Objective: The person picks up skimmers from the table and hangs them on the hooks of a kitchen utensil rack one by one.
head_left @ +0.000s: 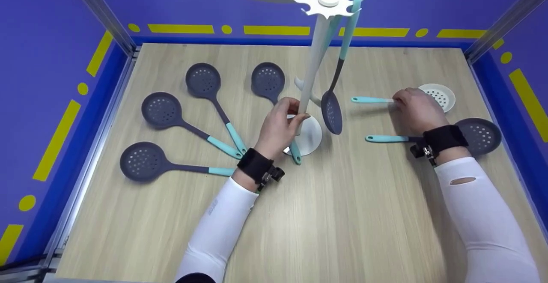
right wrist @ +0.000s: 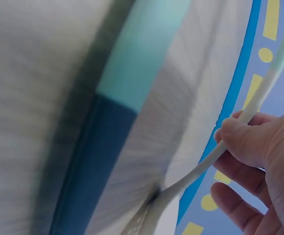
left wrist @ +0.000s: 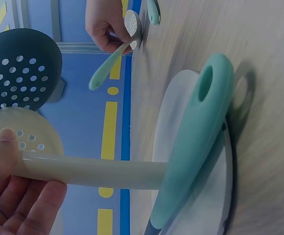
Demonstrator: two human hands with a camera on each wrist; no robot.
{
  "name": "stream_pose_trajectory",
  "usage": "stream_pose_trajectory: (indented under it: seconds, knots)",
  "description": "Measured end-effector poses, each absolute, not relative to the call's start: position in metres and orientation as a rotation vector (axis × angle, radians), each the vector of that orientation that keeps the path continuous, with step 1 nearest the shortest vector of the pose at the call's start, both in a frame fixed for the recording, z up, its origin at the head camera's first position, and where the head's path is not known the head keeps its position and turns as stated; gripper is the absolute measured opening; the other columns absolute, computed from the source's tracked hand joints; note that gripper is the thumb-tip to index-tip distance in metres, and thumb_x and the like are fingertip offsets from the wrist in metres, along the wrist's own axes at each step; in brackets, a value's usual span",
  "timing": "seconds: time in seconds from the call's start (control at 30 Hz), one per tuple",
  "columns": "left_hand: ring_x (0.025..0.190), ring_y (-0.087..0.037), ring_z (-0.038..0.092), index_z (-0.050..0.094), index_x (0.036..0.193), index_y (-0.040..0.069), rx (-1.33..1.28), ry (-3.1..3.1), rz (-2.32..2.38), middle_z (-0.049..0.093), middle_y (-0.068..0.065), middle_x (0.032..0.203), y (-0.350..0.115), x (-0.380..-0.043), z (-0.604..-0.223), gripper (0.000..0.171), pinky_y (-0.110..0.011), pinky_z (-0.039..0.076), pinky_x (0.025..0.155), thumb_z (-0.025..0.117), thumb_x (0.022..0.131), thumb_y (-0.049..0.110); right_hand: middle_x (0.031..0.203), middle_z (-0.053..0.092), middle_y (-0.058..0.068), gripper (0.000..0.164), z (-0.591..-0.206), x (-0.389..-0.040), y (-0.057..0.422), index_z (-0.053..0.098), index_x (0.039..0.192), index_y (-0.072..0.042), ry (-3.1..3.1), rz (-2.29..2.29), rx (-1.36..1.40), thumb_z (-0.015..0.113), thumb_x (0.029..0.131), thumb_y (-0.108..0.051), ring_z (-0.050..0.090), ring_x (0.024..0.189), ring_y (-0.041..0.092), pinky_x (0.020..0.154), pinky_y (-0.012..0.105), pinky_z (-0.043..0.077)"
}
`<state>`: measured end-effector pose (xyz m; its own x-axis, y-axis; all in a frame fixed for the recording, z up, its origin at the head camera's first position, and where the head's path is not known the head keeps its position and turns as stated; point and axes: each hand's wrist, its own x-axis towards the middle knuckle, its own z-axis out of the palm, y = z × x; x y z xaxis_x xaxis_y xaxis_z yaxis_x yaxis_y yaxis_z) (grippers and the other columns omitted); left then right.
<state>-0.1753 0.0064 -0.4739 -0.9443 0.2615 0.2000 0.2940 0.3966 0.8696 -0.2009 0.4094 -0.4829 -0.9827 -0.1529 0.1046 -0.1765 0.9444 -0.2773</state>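
No brand or label legible; faint grey print (head_left: 212, 206) on the left white fabric sleeve (head_left: 222, 223), too small to read. Left hand (head_left: 278, 124) pinches the smooth white round post of a white utensil stand (head_left: 316, 56), thumb against fingers, low above its disc base (head_left: 312, 135); top is a claw-like ring of hooks. Right hand (head_left: 419, 109) pinches, thumb and index, the slim neck of a white perforated round skimmer with mint handle (head_left: 444, 97), at about 3 o'clock from the base, handle tilted up, head low by the pale wood-grain tabletop (head_left: 321, 231). Hanging on the stand, 2 o'clock side: dark grey perforated skimmer with mint handle (head_left: 332, 114), plus a white perforated one (left wrist: 39, 132), partly hidden. More dark grey mint-handled skimmers lie flat: three (head_left: 143, 162) (head_left: 162, 110) (head_left: 203, 80) fanned 9 to 10 o'clock, one (head_left: 268, 79) at 11, handle end over base, one (head_left: 481, 136) at 3, under right wrist
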Motion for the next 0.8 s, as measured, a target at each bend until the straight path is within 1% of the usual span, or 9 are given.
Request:
stream_pose_trajectory:
  seconds: [0.1, 0.27, 0.47, 0.67, 0.8]
  knots:
    - [0.111, -0.014, 0.068, 0.06, 0.122, 0.012, -0.519, -2.598, -1.625, 0.067, -0.002, 0.114, 0.006, -0.175, -0.474, 0.029, -0.017, 0.058, 0.089, 0.071, 0.101, 0.029, 0.108, 0.069, 0.019, 0.016, -0.48, -0.199, 0.406, 0.069, 0.118, -0.003, -3.0, 0.455, 0.244, 0.059, 0.106, -0.007, 0.063, 0.1, 0.037, 0.087, 0.057, 0.051]
    - [0.112, -0.014, 0.068, 0.06, 0.122, 0.012, -0.52, -2.6, -1.622, 0.067, -0.003, 0.115, 0.006, -0.175, -0.474, 0.029, -0.018, 0.059, 0.09, 0.071, 0.101, 0.028, 0.107, 0.069, 0.019, 0.017, -0.475, -0.197, 0.398, 0.067, 0.12, -0.003, -2.978, 0.475, 0.219, 0.062, 0.104, -0.005, 0.062, 0.099, 0.036, 0.085, 0.055, 0.05]
    - [0.112, -0.014, 0.068, 0.06, 0.122, 0.012, -0.514, -2.606, -1.63, 0.067, -0.003, 0.115, 0.007, -0.174, -0.473, 0.03, -0.019, 0.059, 0.091, 0.071, 0.101, 0.029, 0.106, 0.068, 0.019, 0.017, -0.468, -0.192, 0.389, 0.066, 0.119, -0.002, -2.942, 0.518, 0.18, 0.066, 0.103, -0.005, 0.061, 0.098, 0.036, 0.082, 0.054, 0.05]
    - [0.111, -0.013, 0.067, 0.059, 0.122, 0.013, -0.521, -2.606, -1.619, 0.067, -0.002, 0.115, 0.006, -0.174, -0.474, 0.029, -0.018, 0.058, 0.091, 0.07, 0.101, 0.03, 0.11, 0.067, 0.02, 0.019, -0.455, -0.183, 0.372, 0.065, 0.123, -0.003, -2.878, 0.577, 0.093, 0.063, 0.105, -0.009, 0.061, 0.099, 0.038, 0.085, 0.058, 0.052]
    - [0.112, -0.013, 0.067, 0.059, 0.122, 0.013, -0.514, -2.608, -1.616, 0.066, -0.002, 0.115, 0.006, -0.175, -0.474, 0.029, -0.018, 0.058, 0.091, 0.07, 0.101, 0.03, 0.114, 0.067, 0.019, 0.021, -0.448, -0.18, 0.36, 0.064, 0.125, -0.003, -2.814, 0.638, 0.083, 0.063, 0.105, -0.008, 0.063, 0.101, 0.037, 0.087, 0.058, 0.053]
